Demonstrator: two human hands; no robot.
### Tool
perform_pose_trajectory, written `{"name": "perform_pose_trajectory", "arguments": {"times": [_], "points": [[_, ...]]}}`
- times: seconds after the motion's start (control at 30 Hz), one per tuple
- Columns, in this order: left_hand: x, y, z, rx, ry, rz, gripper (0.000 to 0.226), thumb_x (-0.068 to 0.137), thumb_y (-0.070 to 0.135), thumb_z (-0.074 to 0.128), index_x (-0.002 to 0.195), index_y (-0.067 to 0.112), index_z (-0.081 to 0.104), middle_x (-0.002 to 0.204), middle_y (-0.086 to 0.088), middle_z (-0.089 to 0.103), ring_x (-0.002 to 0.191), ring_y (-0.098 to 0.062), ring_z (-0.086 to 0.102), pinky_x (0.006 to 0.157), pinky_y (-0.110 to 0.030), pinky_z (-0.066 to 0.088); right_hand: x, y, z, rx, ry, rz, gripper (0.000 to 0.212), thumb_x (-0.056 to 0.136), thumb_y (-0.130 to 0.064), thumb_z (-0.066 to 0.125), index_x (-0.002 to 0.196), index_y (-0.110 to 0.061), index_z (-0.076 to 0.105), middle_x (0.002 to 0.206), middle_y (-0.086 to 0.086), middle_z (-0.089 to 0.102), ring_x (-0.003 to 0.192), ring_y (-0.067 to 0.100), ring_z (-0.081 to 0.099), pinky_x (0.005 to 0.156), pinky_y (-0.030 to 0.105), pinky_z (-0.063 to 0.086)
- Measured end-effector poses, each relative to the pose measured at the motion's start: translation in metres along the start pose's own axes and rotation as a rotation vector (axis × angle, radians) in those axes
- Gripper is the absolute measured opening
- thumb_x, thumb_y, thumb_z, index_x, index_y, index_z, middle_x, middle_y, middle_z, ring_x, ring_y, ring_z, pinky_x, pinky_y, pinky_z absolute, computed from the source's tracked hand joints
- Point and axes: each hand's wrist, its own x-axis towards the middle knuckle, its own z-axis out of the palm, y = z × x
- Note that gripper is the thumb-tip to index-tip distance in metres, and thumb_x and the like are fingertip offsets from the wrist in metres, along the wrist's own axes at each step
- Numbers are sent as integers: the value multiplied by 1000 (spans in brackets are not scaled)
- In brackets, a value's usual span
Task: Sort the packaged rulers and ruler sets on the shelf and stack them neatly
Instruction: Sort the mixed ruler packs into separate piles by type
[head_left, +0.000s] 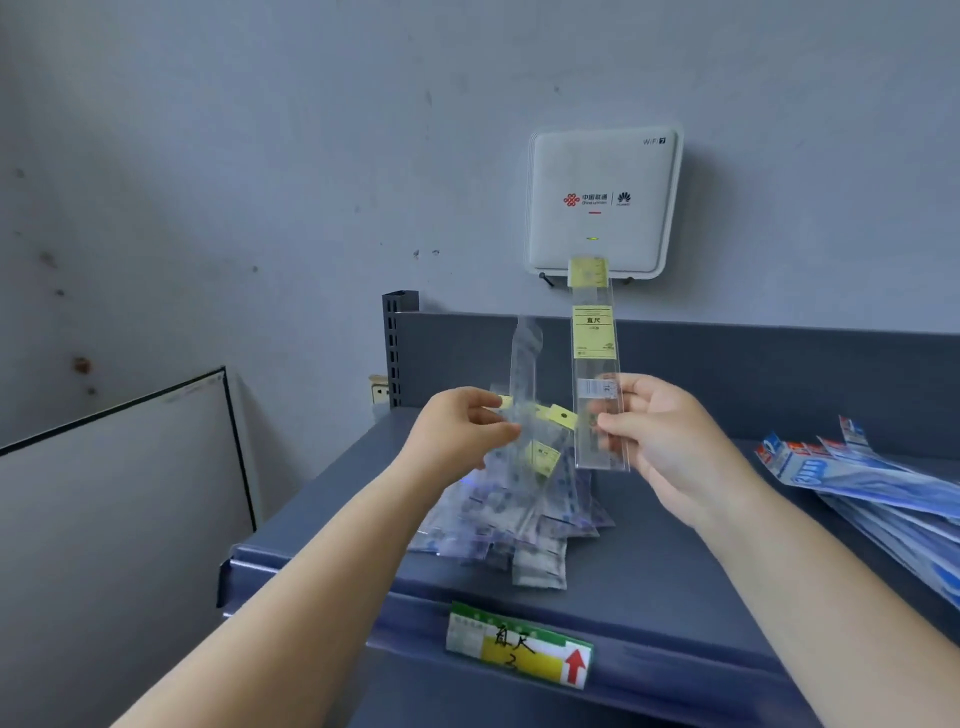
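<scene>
My right hand (660, 431) holds one clear packaged ruler (595, 338) upright by its lower part; the pack has a yellow header and a yellow label. My left hand (462, 426) grips a loose bunch of clear ruler packs (527, 364) with yellow tags, lifted just above the shelf. Below that bunch a messy pile of clear ruler packs (524, 525) lies on the dark grey shelf (675, 571). A stack of blue-and-white ruler sets (872, 483) lies at the right of the shelf.
A white WiFi router (602, 202) hangs on the wall behind the shelf. The shelf's front edge carries a green and yellow price tag (519, 647). A grey upright post (397, 343) stands at the shelf's back left. A white board (119, 493) leans at the left.
</scene>
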Motion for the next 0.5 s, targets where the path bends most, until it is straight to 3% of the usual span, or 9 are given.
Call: {"name": "perform_pose_trajectory", "arguments": {"times": [0.13, 0.23, 0.33, 0.43, 0.5], "points": [[14, -16, -23, 188, 33, 100, 35, 91, 26, 58, 124, 17, 55, 110, 4, 59, 95, -11, 55, 76, -23, 40, 6, -6, 23, -55, -4, 3, 38, 88, 8, 54, 123, -5, 54, 95, 6, 67, 77, 14, 62, 74, 29, 53], [22, -26, -40, 244, 19, 158, 35, 93, 29, 54, 126, 18, 53, 118, 3, 59, 98, -13, 55, 79, -26, 42, 13, -8, 47, -343, -41, 98, 64, 90, -13, 59, 145, -6, 28, 132, 7, 55, 106, 17, 59, 92, 33, 50], [26, -31, -49, 350, -8, 217, 38, 93, 31, 53, 129, 20, 51, 125, 3, 56, 111, -15, 53, 89, -31, 44, 12, -7, 59, -675, 63, 74, 64, 92, -20, 53, 148, -13, 22, 147, 2, 38, 108, 21, 57, 82, 26, 44], [27, -34, -50, 481, -62, 277, 39, 93, 32, 53, 130, 20, 51, 127, 2, 55, 119, -17, 51, 98, -35, 43, 3, -3, 54, -738, 165, 19, 54, 91, -19, 53, 141, -18, 34, 142, -1, 43, 100, 16, 55, 73, 24, 39], [27, -33, -47, 563, -85, 320, 40, 92, 34, 53, 130, 21, 50, 128, 1, 55, 119, -19, 51, 98, -39, 43, -5, -1, 48, -795, 197, 5, 47, 91, -18, 54, 136, -19, 41, 137, -2, 47, 107, 14, 53, 76, 22, 38]]}}
